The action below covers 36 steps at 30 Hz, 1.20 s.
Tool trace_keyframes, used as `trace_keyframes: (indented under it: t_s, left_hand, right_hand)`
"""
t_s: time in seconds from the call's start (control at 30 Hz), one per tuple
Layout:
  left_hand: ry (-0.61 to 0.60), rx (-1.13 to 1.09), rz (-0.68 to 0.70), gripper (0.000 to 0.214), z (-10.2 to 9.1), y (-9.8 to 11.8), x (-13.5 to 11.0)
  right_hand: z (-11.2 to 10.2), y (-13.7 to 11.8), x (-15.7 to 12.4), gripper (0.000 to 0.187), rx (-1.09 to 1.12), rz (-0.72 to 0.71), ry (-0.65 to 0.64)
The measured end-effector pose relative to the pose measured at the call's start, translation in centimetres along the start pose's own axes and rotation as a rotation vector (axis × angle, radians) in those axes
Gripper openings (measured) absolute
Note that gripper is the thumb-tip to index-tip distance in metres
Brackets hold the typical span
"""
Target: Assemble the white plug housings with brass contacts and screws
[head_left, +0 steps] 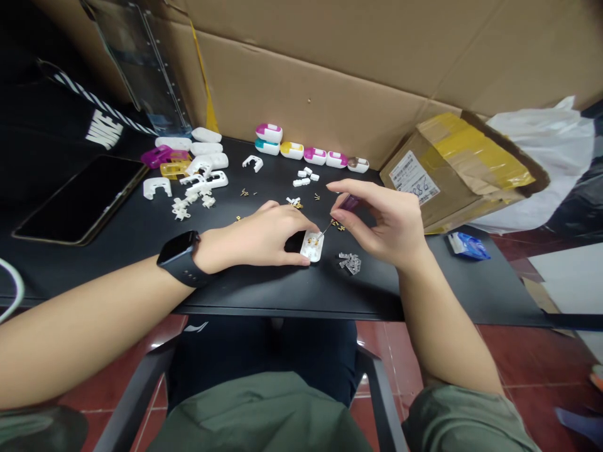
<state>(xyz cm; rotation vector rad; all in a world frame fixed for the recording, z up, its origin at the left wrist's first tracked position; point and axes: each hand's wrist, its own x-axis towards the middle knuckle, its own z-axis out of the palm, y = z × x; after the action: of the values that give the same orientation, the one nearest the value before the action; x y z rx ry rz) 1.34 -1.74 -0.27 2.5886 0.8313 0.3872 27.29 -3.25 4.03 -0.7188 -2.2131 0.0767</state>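
My left hand lies low over the table, its thumb and a finger closed on the left side of a small white plastic housing. Several brass-coloured parts sit inside that housing. A screwdriver with a dark purple handle is pinched between the thumb and fingers of my right hand. Its thin shaft slants down and left, with the tip at the housing's upper right. Just right of the housing lies a heap of clear plastic pieces. Small brass parts are partly hidden behind my right thumb.
White, purple and yellow shells are piled at the left beside a tablet. Assembled coloured units line the back, before small white blocks and loose screws. A taped cardboard box and a blue packet stand right.
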Motion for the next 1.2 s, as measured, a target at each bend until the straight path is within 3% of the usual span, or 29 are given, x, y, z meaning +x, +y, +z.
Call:
trace_keyframes:
  t_s: [1.2]
  left_hand:
    - [-0.003, 0.012, 0.001, 0.055, 0.13, -0.13, -0.04]
  right_hand:
    - [0.00, -0.17, 0.15, 0.031, -0.015, -0.011, 0.004]
